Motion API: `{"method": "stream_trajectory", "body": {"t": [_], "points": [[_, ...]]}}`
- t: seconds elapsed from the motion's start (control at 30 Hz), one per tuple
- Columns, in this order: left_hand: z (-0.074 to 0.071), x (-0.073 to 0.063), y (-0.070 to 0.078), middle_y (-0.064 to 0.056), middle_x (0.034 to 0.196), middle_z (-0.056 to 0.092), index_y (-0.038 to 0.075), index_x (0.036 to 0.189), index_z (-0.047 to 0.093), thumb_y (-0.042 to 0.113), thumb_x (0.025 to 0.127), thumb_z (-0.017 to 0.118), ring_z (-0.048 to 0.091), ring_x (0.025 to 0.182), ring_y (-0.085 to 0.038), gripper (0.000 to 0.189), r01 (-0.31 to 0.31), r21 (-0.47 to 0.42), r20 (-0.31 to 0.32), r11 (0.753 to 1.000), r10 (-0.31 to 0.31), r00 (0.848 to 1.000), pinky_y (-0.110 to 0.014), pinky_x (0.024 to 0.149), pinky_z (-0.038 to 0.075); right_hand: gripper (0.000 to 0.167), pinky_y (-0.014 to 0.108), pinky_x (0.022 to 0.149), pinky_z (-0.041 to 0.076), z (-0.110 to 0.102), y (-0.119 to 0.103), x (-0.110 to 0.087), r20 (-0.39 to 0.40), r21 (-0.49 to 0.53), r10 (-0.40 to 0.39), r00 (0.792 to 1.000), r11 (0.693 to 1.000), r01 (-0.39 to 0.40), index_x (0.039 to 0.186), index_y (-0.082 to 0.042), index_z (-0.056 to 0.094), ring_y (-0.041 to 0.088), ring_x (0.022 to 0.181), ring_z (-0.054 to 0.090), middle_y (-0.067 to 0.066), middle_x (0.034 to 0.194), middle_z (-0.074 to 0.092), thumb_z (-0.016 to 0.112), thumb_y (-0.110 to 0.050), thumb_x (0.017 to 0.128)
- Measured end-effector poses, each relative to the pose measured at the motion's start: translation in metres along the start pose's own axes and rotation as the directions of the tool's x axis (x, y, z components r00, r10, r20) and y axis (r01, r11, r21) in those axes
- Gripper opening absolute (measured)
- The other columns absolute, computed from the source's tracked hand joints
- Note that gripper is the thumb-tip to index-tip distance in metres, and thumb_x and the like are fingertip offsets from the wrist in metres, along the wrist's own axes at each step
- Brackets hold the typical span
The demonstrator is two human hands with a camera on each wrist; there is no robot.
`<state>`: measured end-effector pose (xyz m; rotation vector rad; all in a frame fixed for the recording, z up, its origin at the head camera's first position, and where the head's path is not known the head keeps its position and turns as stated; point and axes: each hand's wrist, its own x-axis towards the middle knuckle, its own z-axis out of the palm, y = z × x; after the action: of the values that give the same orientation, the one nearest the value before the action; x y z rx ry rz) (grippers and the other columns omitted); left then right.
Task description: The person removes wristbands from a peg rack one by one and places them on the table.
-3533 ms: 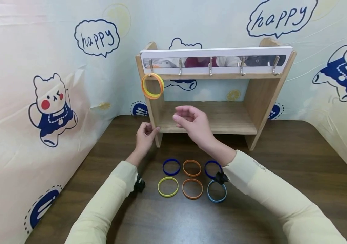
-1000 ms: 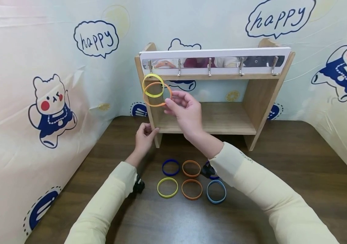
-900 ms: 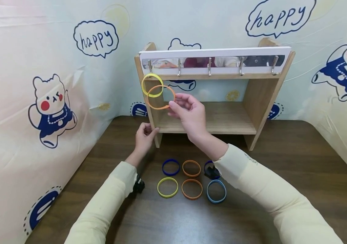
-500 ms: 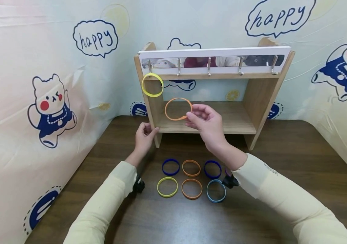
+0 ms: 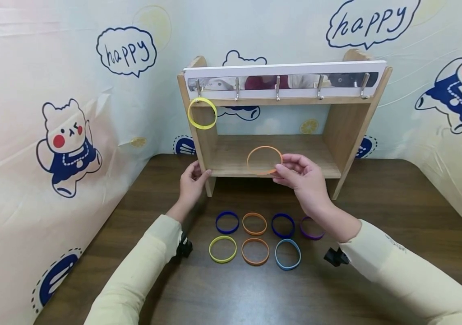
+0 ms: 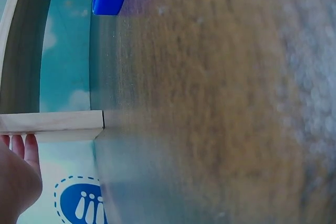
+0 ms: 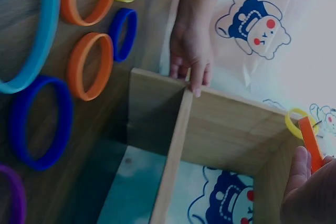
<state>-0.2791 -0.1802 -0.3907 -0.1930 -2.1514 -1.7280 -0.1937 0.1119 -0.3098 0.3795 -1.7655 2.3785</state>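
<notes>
My left hand grips the lower left side panel of a wooden shelf, thumb on its front edge. In the right wrist view that thumb lies over the corner where the shelf board meets the panel. My right hand pinches an orange silicone wristband between thumb and fingers, held upright in front of the lower board. In the right wrist view the orange band shows edge-on. A yellow wristband hangs from the leftmost metal hook on the shelf's white rail.
Loose wristbands lie on the wooden table before the shelf: blue, orange, blue, purple, yellow, orange and light blue. The rail's other hooks carry nothing. Printed cloth surrounds the table.
The orange wristband hung with the yellow one on the left hook; my right hand has taken it off and moved it right and down. My left hand stays on the panel.
</notes>
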Motion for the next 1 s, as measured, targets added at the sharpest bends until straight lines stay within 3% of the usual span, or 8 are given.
{"method": "stream_trajectory", "body": {"t": [0.27, 0.53, 1.0], "points": [[0.002, -0.003, 0.005, -0.026, 0.112, 0.061, -0.007, 0.128, 0.055, 0.008, 0.092, 0.067, 0.056, 0.095, -0.025, 0.041, -0.007, 0.011, -0.007, 1.0, 0.007, 1.0, -0.019, 0.077, 0.049, 0.019, 0.034, 0.075, 0.056, -0.038, -0.002, -0.018, 0.027, 0.0, 0.036, 0.999, 0.999, -0.036, 0.109, -0.002, 0.06, 0.018, 0.083, 0.069, 0.011, 0.093, 0.068, 0.065, 0.002, 0.091], [0.001, -0.002, 0.005, -0.026, 0.11, 0.061, -0.007, 0.125, 0.056, 0.007, 0.091, 0.068, 0.055, 0.094, -0.027, 0.039, -0.01, -0.003, -0.005, 1.0, 0.01, 1.0, -0.018, 0.074, 0.049, 0.018, 0.034, 0.075, 0.056, -0.077, -0.008, -0.035, 0.061, -0.064, 0.102, 0.993, 0.993, -0.098, 0.108, -0.005, 0.064, 0.018, 0.081, 0.07, 0.007, 0.092, 0.069, 0.066, 0.0, 0.091], [0.0, 0.0, -0.001, -0.025, 0.108, 0.06, -0.008, 0.122, 0.057, 0.007, 0.091, 0.069, 0.056, 0.093, -0.023, 0.037, -0.019, -0.036, 0.003, 0.999, 0.019, 1.0, -0.018, 0.075, 0.05, 0.022, 0.035, 0.075, 0.056, -0.122, -0.001, -0.053, 0.084, -0.181, 0.189, 0.978, 0.968, -0.172, 0.112, -0.006, 0.063, 0.019, 0.085, 0.07, 0.007, 0.095, 0.069, 0.067, -0.003, 0.091]]}}
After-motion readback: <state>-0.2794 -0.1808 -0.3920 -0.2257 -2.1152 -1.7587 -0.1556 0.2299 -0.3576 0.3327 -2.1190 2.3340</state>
